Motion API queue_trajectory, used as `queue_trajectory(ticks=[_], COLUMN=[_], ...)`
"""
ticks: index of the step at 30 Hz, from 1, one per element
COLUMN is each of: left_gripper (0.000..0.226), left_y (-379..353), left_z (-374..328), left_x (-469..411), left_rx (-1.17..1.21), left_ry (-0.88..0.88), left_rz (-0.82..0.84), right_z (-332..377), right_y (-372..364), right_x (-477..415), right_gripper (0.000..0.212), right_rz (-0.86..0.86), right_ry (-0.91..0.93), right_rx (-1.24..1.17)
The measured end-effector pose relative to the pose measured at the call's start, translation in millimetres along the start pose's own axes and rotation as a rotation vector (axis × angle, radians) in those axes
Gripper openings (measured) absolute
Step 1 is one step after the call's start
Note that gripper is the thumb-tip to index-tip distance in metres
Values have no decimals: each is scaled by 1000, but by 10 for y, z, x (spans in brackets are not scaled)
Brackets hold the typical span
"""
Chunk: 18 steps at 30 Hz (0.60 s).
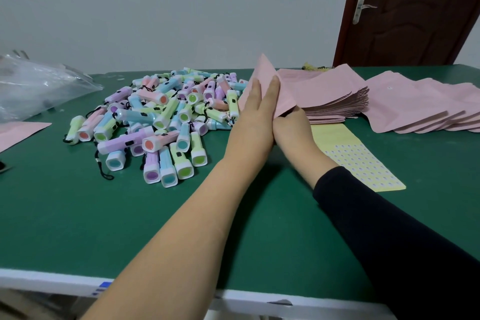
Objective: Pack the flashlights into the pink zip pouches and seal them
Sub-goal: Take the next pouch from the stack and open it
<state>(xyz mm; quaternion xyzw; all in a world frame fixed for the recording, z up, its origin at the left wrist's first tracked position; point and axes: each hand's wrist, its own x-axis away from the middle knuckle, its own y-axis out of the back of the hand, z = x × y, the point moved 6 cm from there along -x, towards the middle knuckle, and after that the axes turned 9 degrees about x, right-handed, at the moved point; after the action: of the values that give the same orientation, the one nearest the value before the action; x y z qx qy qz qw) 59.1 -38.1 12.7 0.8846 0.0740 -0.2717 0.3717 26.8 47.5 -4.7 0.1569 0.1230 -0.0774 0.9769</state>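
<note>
Left hand (255, 109) presses, right hand (292, 126) grips one pink pouch (284, 92).

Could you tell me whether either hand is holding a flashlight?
No, the left hand and right hand are both on a pink pouch; the flashlights lie piled on the table.

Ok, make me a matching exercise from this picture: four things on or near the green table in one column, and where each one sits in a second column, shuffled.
Things
1. heap of pastel plastic flashlights
2. crumpled clear plastic bag
3. yellow sheet of small round stickers
4. dark brown wooden door

Places
A. behind the green table, far right
B. just nearer than the stack of pink zip pouches
C. table's left edge
D. middle of the table

Pairs: 1-D, 2-C, 3-B, 4-A
</note>
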Motion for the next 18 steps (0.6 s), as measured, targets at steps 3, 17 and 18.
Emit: queue_trajectory(ticks=[3, 17, 18], left_gripper=[64, 83, 82], left_y=[68, 23, 34], left_z=[-3, 206, 250], left_x=[-12, -13, -6], left_rx=[73, 225, 275], left_ry=[7, 276, 320], left_rz=[-67, -76, -88], right_z=[-46, 43, 78], right_y=[-14, 60, 76], right_x=[-7, 19, 28], right_gripper=[19, 34, 34], right_rz=[50, 15, 10], right_ry=[-46, 4, 54], right_rx=[-38, -194, -144])
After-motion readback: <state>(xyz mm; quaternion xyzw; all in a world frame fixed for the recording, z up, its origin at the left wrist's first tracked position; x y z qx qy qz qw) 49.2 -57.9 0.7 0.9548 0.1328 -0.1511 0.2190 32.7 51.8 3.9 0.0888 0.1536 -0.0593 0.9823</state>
